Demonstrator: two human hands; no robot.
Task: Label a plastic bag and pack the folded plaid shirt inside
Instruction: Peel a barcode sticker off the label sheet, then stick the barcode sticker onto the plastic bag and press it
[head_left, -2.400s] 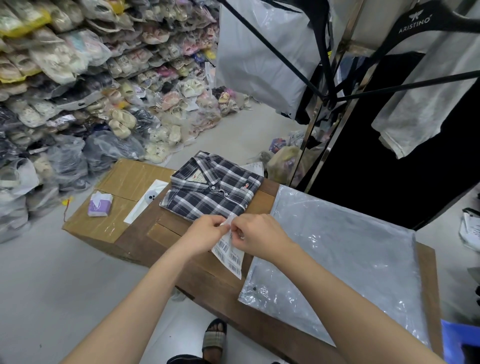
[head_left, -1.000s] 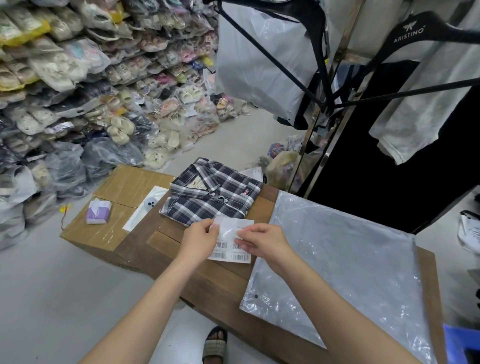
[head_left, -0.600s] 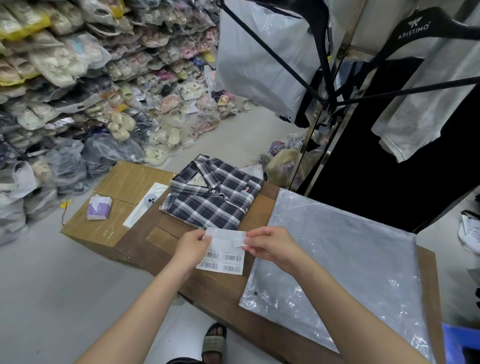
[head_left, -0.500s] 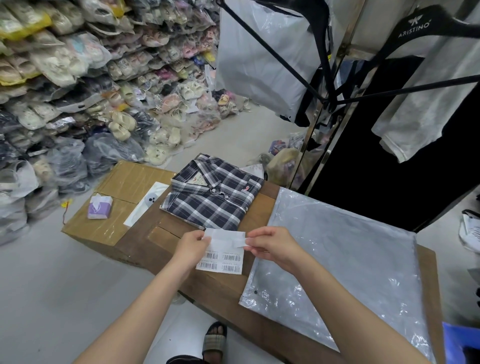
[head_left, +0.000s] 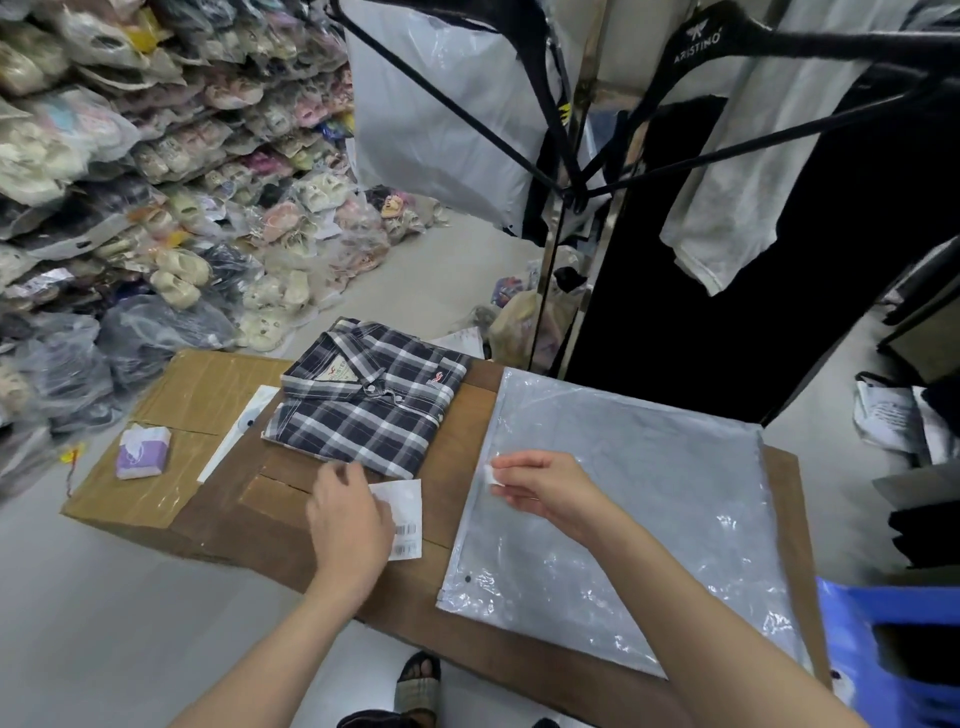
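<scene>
1. Pinching a small white sticker (head_left: 490, 476) between thumb and fingertips, the right hand (head_left: 540, 486) hovers over the near-left corner of a clear plastic bag (head_left: 623, 514).
2. Fingers loosely curled, the left hand (head_left: 349, 519) rests on a white label sheet (head_left: 406, 512) printed with barcodes; whether it grips the sheet or only presses it cannot be told.
3. Folded and collar-up, the plaid shirt (head_left: 371, 402) lies on the brown surface (head_left: 457, 431) just beyond the sheet and left of the bag, outside it.
4. Lying flat, the bag is empty and spread across the right half of the surface.
5. Farther left, a purple tissue pack (head_left: 141, 451) sits on a taped cardboard box (head_left: 192, 384).
6. Bagged shoes (head_left: 171, 171) are heaped on the floor behind, and garments hang from a rack (head_left: 576, 171) at right.
</scene>
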